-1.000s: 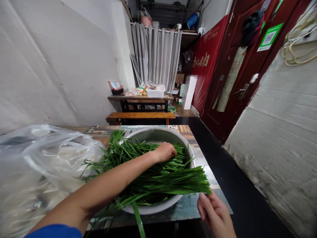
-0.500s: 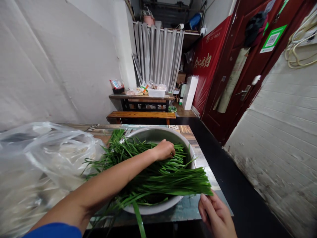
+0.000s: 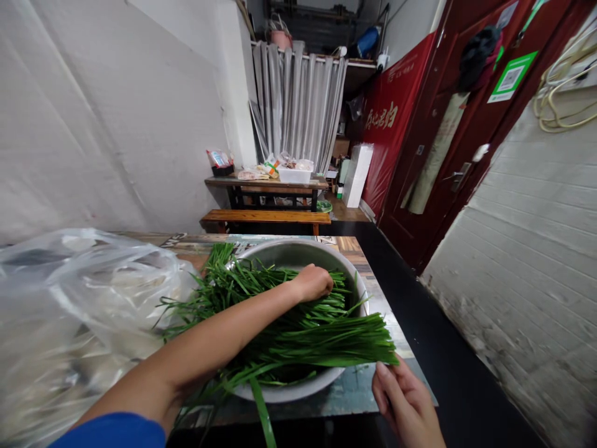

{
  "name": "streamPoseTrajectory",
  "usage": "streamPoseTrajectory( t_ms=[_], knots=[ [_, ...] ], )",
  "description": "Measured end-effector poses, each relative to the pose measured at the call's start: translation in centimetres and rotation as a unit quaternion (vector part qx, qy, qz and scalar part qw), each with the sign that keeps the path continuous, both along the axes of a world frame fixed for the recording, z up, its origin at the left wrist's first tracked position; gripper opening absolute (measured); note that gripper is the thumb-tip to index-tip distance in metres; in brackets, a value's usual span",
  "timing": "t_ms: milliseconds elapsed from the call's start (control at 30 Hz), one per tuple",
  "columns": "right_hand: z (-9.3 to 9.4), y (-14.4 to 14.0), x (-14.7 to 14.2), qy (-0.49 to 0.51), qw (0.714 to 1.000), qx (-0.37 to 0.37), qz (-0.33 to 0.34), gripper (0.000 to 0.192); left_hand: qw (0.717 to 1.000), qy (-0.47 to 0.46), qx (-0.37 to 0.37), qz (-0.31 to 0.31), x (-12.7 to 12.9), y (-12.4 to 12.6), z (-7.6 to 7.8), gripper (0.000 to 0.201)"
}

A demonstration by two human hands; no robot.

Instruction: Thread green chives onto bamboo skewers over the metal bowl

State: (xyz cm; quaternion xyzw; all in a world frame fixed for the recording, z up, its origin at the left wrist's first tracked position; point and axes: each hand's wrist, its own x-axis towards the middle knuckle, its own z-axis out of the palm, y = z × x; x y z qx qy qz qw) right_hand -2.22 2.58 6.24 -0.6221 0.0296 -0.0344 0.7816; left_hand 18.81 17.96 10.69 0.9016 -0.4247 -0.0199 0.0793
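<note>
A large heap of green garlic chives (image 3: pixel 321 345) fills a round metal basin (image 3: pixel 357 270), with leafy tips hanging over its left and front rim. My left hand (image 3: pixel 313 283) reaches across the basin with its fingers curled down into the chives at the far right. Those fingertips are hidden, but the hand is closed on some stems. At the front right, my right hand (image 3: pixel 407 398) is by the even stem ends of the nearest bunch. Its thumb and fingers close around the lower edge of that bunch, and one long leaf (image 3: pixel 262 410) dangles in front.
Clear plastic bags (image 3: pixel 93 298) with pale contents crowd the left of the patterned table (image 3: pixel 392 311). Beyond it stand a wooden bench (image 3: pixel 268 216) and another table (image 3: pixel 261 183) bearing a white tub (image 3: pixel 295 175). A dark red door (image 3: pixel 433 143) is at the right.
My left hand has shifted very slightly to the right among the chives. The right hand and the nearest bunch stay almost where they were.
</note>
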Motion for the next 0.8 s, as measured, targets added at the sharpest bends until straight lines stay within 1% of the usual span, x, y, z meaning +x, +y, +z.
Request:
streamPoseTrajectory(
  t_ms=[67, 133, 200, 233, 300, 333, 367, 400, 433, 567, 800],
  knots=[
    [0.0, 0.1, 0.0, 0.001, 1.0, 0.001, -0.002, 0.031, 0.998, 0.029, -0.047, 0.022, -0.1, 0.0, 0.2, 0.011],
    [-0.1, 0.1, 0.0, 0.002, 1.0, 0.005, -0.013, 0.031, 0.991, 0.075, -0.107, 0.042, -0.2, 0.0, 0.6, 0.01],
    [-0.2, 0.1, 0.2, 0.001, 1.0, 0.005, -0.017, 0.03, 0.97, 0.142, -0.184, 0.064, -0.4, 0.0, 1.1, 0.012],
    [-0.3, 0.0, 0.3, 0.0, 1.0, 0.005, -0.013, 0.03, 0.953, 0.188, -0.225, 0.076, -0.6, 0.0, 1.5, 0.014],
    [-0.3, 0.0, 0.7, -0.003, 1.0, 0.006, 0.0, 0.028, 0.904, 0.289, -0.3, 0.094, -1.1, -0.1, 2.2, 0.021],
    [-0.2, 0.0, 1.0, -0.007, 1.0, 0.008, 0.004, 0.028, 0.879, 0.331, -0.327, 0.098, -1.4, -0.2, 2.5, 0.023],
    [-0.2, 0.0, 1.3, -0.011, 1.0, 0.011, 0.005, 0.028, 0.861, 0.36, -0.345, 0.098, -1.8, -0.3, 2.9, 0.025],
    [-0.1, 0.0, 1.5, -0.016, 1.0, 0.014, 0.004, 0.028, 0.851, 0.375, -0.355, 0.096, -2.2, -0.3, 3.2, 0.026],
    [0.1, 0.0, 1.8, -0.021, 1.0, 0.015, 0.002, 0.028, 0.848, 0.381, -0.357, 0.093, -2.6, -0.4, 3.5, 0.027],
    [0.4, 0.0, 2.7, -0.028, 1.0, 0.009, 0.002, 0.029, 0.856, 0.381, -0.338, 0.091, -4.0, -0.7, 4.3, 0.031],
    [0.6, 0.0, 3.0, -0.035, 0.999, 0.003, 0.005, 0.029, 0.878, 0.352, -0.316, 0.071, -5.0, -1.2, 4.5, 0.028]
  ],
)
